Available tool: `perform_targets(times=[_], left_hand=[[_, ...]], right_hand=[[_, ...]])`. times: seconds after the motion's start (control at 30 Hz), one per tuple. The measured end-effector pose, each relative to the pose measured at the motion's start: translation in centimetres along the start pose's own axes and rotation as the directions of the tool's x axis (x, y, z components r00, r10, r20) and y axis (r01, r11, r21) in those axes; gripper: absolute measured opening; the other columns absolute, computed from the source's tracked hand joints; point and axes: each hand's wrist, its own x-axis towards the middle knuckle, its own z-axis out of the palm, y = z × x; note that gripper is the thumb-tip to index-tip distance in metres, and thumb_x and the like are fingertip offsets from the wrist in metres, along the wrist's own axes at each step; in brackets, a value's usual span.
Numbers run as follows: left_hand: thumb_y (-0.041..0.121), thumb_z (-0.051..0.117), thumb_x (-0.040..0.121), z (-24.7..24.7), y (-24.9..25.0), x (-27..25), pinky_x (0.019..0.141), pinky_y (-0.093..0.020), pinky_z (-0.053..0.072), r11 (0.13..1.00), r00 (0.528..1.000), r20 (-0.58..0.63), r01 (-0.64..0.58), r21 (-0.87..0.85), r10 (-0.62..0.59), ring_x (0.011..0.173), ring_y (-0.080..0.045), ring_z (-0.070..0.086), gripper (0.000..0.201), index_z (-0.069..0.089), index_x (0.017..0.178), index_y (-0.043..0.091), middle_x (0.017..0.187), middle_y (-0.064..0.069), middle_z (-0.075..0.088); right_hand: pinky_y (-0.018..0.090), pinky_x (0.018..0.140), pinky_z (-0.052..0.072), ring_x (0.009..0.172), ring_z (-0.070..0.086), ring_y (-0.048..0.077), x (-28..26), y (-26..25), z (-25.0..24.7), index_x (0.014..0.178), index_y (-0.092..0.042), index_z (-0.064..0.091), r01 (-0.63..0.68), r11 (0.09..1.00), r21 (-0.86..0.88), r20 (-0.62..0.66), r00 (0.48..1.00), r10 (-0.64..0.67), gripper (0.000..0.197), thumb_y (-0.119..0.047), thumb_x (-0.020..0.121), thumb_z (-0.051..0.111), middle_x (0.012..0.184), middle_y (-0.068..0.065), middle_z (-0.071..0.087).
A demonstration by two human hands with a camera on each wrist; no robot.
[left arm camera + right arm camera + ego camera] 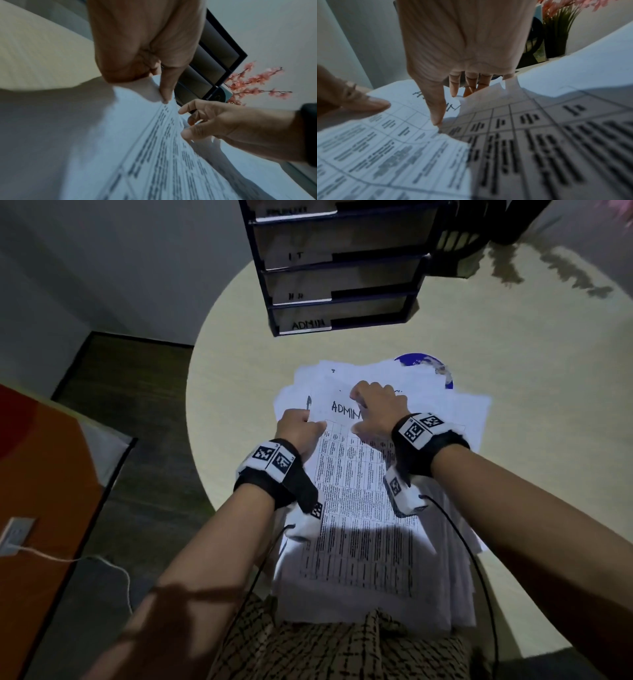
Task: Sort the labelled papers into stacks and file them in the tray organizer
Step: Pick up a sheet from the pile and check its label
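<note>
A loose pile of white papers [455,419] lies on the round table in front of me. Its top sheet [356,491] is headed ADMIN above a printed grid of text. My left hand [313,422] pinches that sheet's left edge, thumb on top [164,94], and lifts it off the pile. My right hand [363,412] holds the same sheet [402,148] near its top edge, with the thumb [436,119] on the face and the fingers [454,86] behind it. The black tray organizer [342,268] stands at the table's far side, with shelves labelled IT, HR and ADMIN [306,324].
The cream table [239,371] has bare room left and right of the pile. A blue disc [424,362] shows from under the far papers. A dark vase with pink flowers [556,33] stands behind the organizer. An orange cabinet [41,491] is at my left.
</note>
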Motion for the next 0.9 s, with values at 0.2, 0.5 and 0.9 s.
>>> perform_targets(times=[0.2, 0.5, 0.9], left_hand=[[0.021, 0.072, 0.078, 0.0, -1.5, 1.0, 0.043, -0.019, 0.022, 0.991, 0.995, -0.012, 0.093, -0.101, -0.095, 0.036, -0.014, 0.032, 0.049, 0.036, 0.045, 0.020, 0.030, 0.008, 0.036], [0.037, 0.062, 0.071, 0.5, -3.3, 2.5, 0.062, -0.029, 0.029, 0.907, 0.985, -0.073, 0.111, -0.407, -0.153, 0.052, -0.014, 0.037, 0.036, 0.042, 0.043, 0.025, 0.048, 0.003, 0.042], [0.029, 0.066, 0.078, 0.6, -1.9, 0.0, 0.065, -0.033, 0.031, 0.897, 0.977, 0.179, 0.176, -0.405, -0.111, 0.076, -0.025, 0.038, 0.027, 0.050, 0.095, 0.016, 0.088, -0.012, 0.043]], right_hand=[[0.037, 0.086, 0.030, 0.085, 0.047, 0.021, -0.6, 1.3, -0.8, 0.101, -0.015, 0.049, -0.060, 0.992, 0.116, 0.020, 0.998, 0.058, 0.031, -0.011, 0.075, 0.067, 0.091, -0.001, 0.049], [0.030, 0.073, 0.022, 0.067, 0.056, 0.028, -4.6, 2.5, 0.6, 0.059, -0.021, 0.045, 0.253, 0.966, 0.056, -0.145, 0.959, -0.243, 0.028, 0.005, 0.065, 0.054, 0.070, 0.009, 0.061], [0.032, 0.098, 0.038, 0.124, 0.045, 0.022, -5.2, 2.5, -1.6, 0.143, -0.018, 0.030, 0.202, 0.938, 0.281, -0.155, 0.974, -0.163, 0.076, -0.020, 0.079, 0.071, 0.142, 0.006, 0.038]])
